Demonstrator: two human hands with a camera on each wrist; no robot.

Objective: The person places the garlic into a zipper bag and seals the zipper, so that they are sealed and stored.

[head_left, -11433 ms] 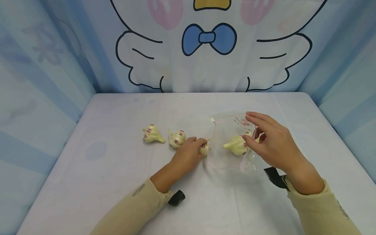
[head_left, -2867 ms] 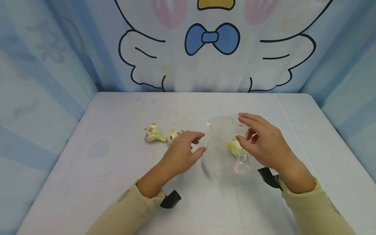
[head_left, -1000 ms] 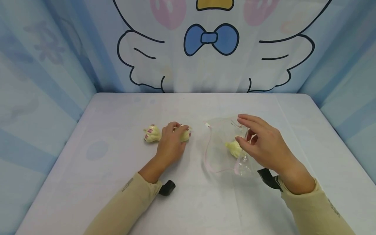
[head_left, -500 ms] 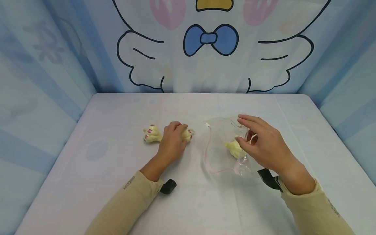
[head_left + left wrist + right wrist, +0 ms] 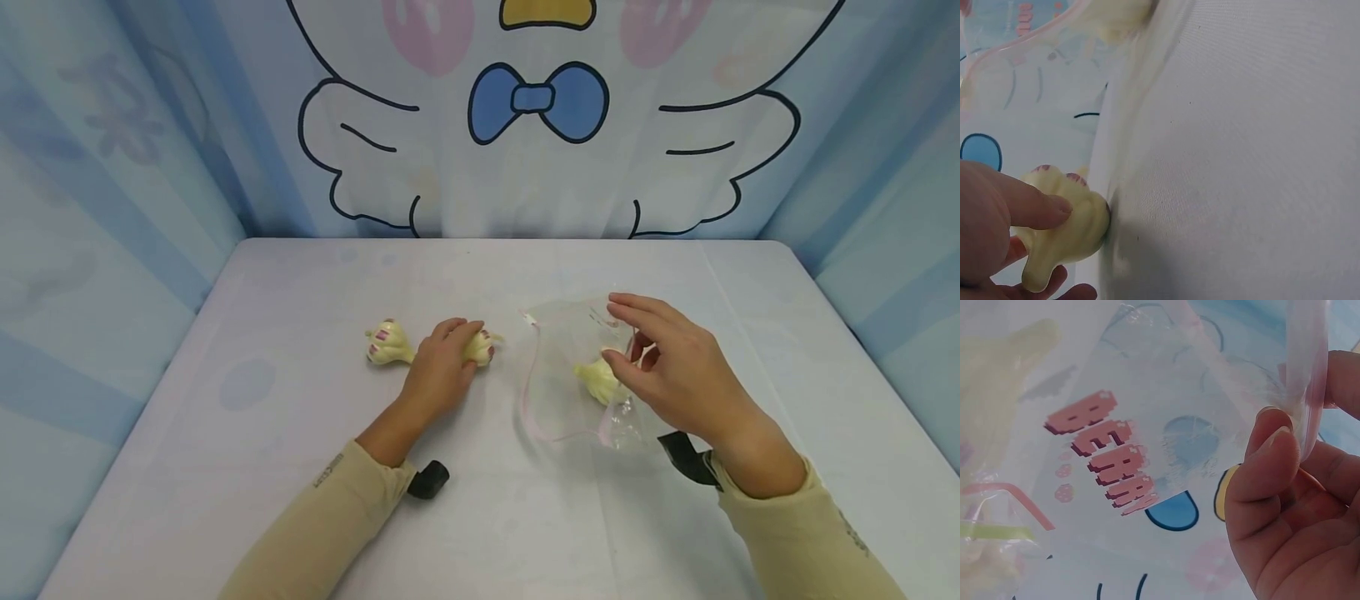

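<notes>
My left hand grips a garlic bulb, cream with purple patches, close over the table. In the left wrist view the thumb presses on the bulb while its stem points down between the fingers. Left of this hand lies another garlic bulb. My right hand pinches the edge of a clear plastic bag with a pink rim, its mouth spread toward the left. Inside the bag a pale garlic bulb shows, partly covered by the right hand. Pink lettering marks the bag in the right wrist view.
A white cloth covers the table. Behind it hangs a curtain with a cartoon figure and blue bow tie. Blue patterned curtains close off both sides. Black straps stick out at the sleeve cuffs.
Earlier my left hand held a garlic bulb at the bag's mouth; that bulb is gone from there. The hand went left and took another bulb, now turned slightly. The right hand keeps the bag.
</notes>
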